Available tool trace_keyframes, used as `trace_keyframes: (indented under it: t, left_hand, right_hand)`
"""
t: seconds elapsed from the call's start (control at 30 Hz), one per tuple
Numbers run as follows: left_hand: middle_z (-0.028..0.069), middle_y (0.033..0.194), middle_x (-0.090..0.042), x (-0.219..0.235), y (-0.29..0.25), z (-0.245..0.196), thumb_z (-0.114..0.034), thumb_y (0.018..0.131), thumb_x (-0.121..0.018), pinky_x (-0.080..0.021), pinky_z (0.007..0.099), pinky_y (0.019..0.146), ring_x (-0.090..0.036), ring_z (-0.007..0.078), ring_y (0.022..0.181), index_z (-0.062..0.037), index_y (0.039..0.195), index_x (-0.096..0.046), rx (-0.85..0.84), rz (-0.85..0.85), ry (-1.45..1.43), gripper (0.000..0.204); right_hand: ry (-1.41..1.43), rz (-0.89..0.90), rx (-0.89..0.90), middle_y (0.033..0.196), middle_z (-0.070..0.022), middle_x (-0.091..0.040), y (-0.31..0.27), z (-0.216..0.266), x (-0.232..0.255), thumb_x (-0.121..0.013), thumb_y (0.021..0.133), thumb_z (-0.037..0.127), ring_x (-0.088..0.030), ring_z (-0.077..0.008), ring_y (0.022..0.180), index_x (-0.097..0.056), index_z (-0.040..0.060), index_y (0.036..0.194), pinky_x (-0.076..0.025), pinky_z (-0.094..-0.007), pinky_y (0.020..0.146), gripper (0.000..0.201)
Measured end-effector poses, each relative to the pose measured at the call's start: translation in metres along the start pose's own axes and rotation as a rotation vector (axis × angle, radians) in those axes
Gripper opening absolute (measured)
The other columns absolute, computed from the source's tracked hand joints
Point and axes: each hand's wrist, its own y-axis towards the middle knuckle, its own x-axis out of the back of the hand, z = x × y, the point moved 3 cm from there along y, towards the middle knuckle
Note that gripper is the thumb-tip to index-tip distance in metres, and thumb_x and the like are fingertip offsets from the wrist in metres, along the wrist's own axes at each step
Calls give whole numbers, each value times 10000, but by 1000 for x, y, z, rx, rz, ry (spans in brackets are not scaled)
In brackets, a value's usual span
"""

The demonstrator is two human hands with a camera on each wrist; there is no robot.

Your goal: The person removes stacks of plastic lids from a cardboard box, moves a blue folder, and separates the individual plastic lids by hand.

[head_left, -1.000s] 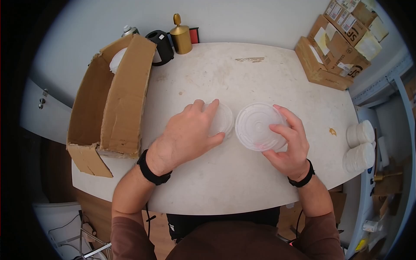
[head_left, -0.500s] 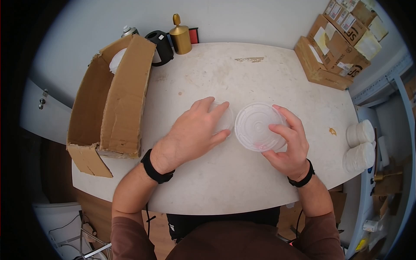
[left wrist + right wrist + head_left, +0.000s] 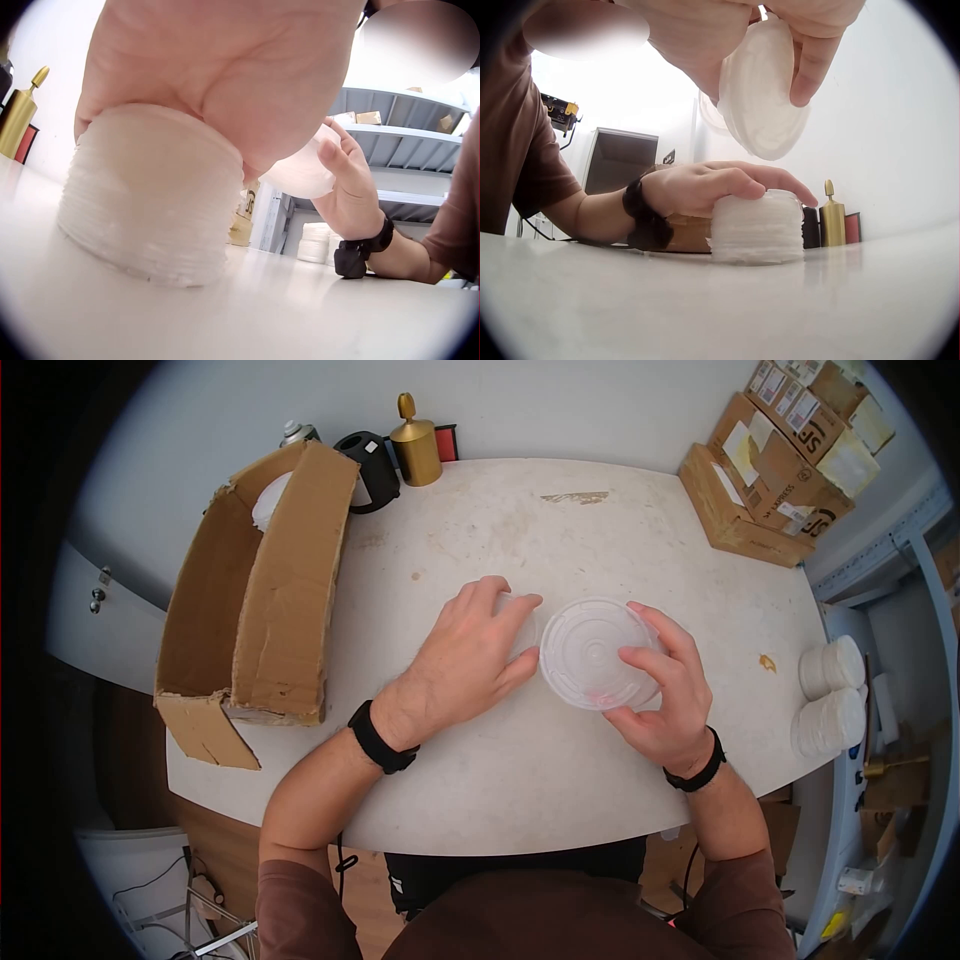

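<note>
My left hand (image 3: 465, 650) lies over a stack of translucent plastic lids (image 3: 150, 195) that stands on the table. The palm is at the stack's top, and the thumb rests near the rim in the right wrist view. Its fingers reach across toward the far side, hiding most of the stack from the head view. To the right, my right hand (image 3: 670, 685) holds more round plastic lids (image 3: 590, 645) by the edge, thumb below and fingers above. These lids are tilted and raised off the table in the right wrist view, close beside the standing stack.
An open cardboard box (image 3: 285, 590) stands at the left. Behind it are a black cylinder (image 3: 372, 475) and a gold canister (image 3: 418, 452). Shipping boxes (image 3: 770, 480) are piled at the back right. Two white stacks (image 3: 830, 722) sit at the table's right edge.
My left hand has slid to the right and slightly away from me over the stack, which stays in place. The right hand and its lids have hardly moved.
</note>
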Motion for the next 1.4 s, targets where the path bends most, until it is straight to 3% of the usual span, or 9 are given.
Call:
trace_keyframes:
  t: [0.4,0.6,0.77,0.9,0.97,1.1,1.3,1.4]
  left_hand:
    - [262,1358,-540,0,3,1,-261,897,-862,-494,501,1111,-555,448,1294,-31,1360,-605,75,20,-70,578]
    - [272,1398,-530,-5,1,5,-263,917,-844,-484,502,1125,-544,452,1321,-34,1416,-599,27,38,-18,602]
    - [293,1441,-514,-5,-3,2,-316,976,-772,-429,516,1171,-515,462,1356,-55,1570,-549,-24,55,108,686]
    - [279,1431,-522,-5,-3,2,-331,988,-753,-420,512,1176,-527,462,1339,-63,1593,-533,-50,48,162,697]
    - [281,1470,-524,-5,-2,1,-342,989,-745,-416,519,1184,-523,468,1365,-53,1590,-528,-23,123,122,701]
    - [291,1527,-512,-10,-3,5,-355,987,-741,-413,524,1197,-512,475,1411,-38,1594,-512,-99,55,193,722]
    - [330,1610,-450,-15,-5,6,-377,990,-733,-411,574,1212,-454,500,1497,-25,1604,-486,-83,60,257,749]
    - [331,1675,-371,-14,-5,3,-376,930,-799,-394,612,1221,-407,499,1540,-31,1644,-423,-45,60,237,878]
  right_hand:
    - [-5,-4,0,1457,-319,-598,1,1,-1,-950,701,-1,-696,-437,1248,-642,11,1226,-636,-447,1000,609]
    - [2,2,-2,1461,-322,-595,0,0,-1,-925,685,-22,-693,-442,1252,-641,11,1228,-632,-451,1006,614]
    - [6,5,-3,1461,-323,-595,0,0,-1,-922,683,-25,-691,-443,1255,-642,10,1230,-630,-453,1010,616]
    - [5,10,0,1459,-321,-595,0,0,-1,-927,689,-21,-692,-441,1256,-640,8,1238,-629,-454,1010,621]
    - [6,7,3,1457,-321,-596,0,0,-1,-930,690,-19,-692,-441,1256,-640,7,1239,-629,-454,1009,621]
    - [10,3,3,1455,-323,-598,0,0,-2,-936,690,-15,-692,-442,1253,-641,5,1237,-631,-452,1005,622]
    - [6,4,0,1444,-321,-606,1,1,-4,-946,699,-1,-695,-444,1245,-644,2,1229,-634,-452,995,610]
    - [0,2,-6,1435,-322,-613,0,1,-4,-951,707,9,-696,-446,1240,-650,-1,1216,-634,-452,991,592]
